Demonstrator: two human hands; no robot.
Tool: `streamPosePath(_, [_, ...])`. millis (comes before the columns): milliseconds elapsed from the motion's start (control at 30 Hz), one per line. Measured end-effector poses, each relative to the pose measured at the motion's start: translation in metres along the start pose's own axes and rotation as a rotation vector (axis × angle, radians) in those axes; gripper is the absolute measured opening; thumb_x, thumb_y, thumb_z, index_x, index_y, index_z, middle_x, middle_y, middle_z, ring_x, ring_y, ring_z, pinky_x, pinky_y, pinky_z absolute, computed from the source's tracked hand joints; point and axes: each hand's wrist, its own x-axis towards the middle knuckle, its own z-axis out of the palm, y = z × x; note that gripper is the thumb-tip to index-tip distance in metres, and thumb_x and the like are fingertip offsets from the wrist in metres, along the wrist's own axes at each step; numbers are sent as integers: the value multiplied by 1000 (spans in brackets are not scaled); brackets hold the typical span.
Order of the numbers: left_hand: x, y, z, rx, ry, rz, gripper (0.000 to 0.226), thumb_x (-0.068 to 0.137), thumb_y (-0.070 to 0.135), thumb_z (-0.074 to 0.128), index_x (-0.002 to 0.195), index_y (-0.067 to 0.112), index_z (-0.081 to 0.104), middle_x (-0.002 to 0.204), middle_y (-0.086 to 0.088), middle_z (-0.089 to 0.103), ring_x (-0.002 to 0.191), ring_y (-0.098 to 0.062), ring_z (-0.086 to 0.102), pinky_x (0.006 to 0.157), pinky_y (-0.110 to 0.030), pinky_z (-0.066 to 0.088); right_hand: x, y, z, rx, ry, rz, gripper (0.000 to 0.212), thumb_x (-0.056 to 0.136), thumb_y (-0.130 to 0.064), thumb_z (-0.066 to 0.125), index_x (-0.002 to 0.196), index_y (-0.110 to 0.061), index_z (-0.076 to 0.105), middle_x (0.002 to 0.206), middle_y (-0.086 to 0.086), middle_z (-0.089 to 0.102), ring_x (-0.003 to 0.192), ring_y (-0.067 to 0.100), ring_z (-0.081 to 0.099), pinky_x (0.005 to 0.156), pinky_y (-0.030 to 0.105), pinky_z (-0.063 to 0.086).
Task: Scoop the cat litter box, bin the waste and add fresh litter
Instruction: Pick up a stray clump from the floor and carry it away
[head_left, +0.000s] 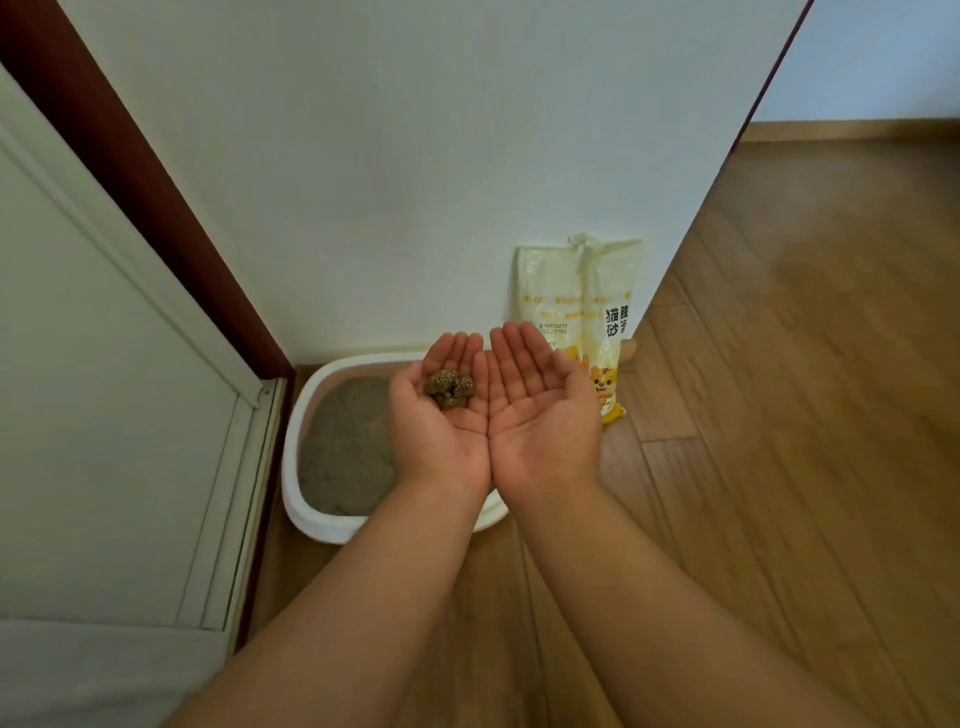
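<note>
Two upturned hands side by side above the litter box (322, 512), fingers straight, left hand (441, 410) cradling a waste clump (450, 388), right hand (540, 405) bare.

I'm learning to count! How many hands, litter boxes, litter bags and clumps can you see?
Hands: 2, the left hand and the right hand
Litter box: 1
Litter bag: 1
Clump, lying in the left palm: 1
Total: 5

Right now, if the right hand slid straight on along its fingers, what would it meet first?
Probably the litter bag leaning on the wall: the right hand, palm up, points at it. Depth is unclear from one view.
</note>
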Motion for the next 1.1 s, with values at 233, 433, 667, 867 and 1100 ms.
streamPosePath(233, [-117, 41, 131, 13, 65, -55, 34, 98, 16, 46, 113, 1, 72, 114, -16, 74, 110, -27, 72, 101, -34, 55, -98, -67, 134, 6, 73, 10, 38, 103, -17, 45, 128, 3, 65, 123, 18, 72, 117, 30, 70, 110, 43, 48])
streamPosePath(433, [-243, 80, 277, 34, 37, -101, 35, 97, 16, 48, 118, 0, 71, 117, -16, 74, 109, -27, 73, 98, -34, 57, -205, -144, 279, 27, 85, -36, 40, 105, -20, 43, 128, 5, 65, 125, 20, 71, 118, 32, 69, 111, 45, 47])
streamPosePath(667, [-381, 109, 411, 78, -61, -128, 36, 96, 15, 49, 120, 0, 71, 117, -18, 73, 108, -29, 73, 92, -34, 59, -330, -226, 413, 14, 35, -107, 39, 105, -18, 44, 128, 4, 65, 125, 20, 71, 117, 33, 69, 112, 44, 46])
streamPosePath(867, [-458, 104, 459, 100, -147, -147, 35, 94, 14, 52, 118, -1, 72, 119, -20, 73, 111, -32, 72, 105, -42, 52, -401, -268, 451, 12, -30, -204, 38, 104, -17, 43, 128, 4, 65, 125, 20, 71, 117, 33, 69, 112, 45, 46])
streamPosePath(1100, [-500, 94, 459, 173, -230, -251, 35, 94, 16, 53, 119, 1, 73, 119, -20, 73, 109, -32, 72, 103, -42, 54, -449, -281, 448, 67, 4, -338, 39, 104, -17, 43, 126, 4, 66, 125, 21, 70, 118, 35, 68, 111, 45, 46])
